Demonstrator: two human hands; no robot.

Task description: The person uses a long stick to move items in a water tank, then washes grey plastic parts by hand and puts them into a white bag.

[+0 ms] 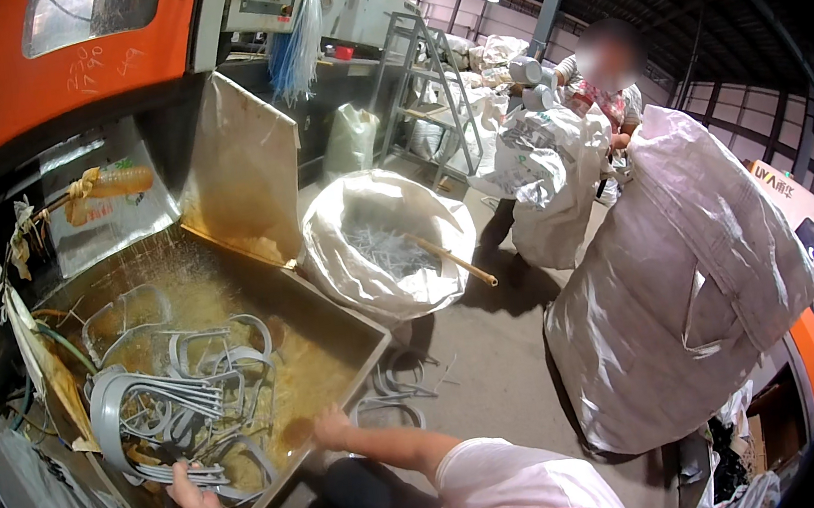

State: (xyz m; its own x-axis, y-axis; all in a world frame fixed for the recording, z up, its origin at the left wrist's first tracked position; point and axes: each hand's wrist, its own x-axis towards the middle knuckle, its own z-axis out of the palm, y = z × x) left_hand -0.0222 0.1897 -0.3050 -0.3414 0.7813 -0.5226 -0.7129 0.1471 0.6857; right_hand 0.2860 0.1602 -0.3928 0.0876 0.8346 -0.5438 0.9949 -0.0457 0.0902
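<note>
A shallow metal tray [364, 361] of yellowish water holds loose grey curved plastic strips [254, 340]. At the tray's near left, my left hand [188, 487] is closed on the end of a stack of U-shaped grey plastic strips [123, 407], which lie nested together. My right hand [332, 429] is at the tray's right rim, low over the edge; its fingers are blurred, and nothing can be made out in them. More grey strips [399, 400] lie on the floor just outside the tray, beyond my right hand.
A large white sack [327, 253] with clear plastic scraps and a wooden stick [464, 266] stands past the tray. A tall full sack [636, 328] is at right. Behind it, a person [600, 96] stands by another sack [555, 227]. An orange machine [56, 83] rises at left; a metal ladder [424, 91] stands behind.
</note>
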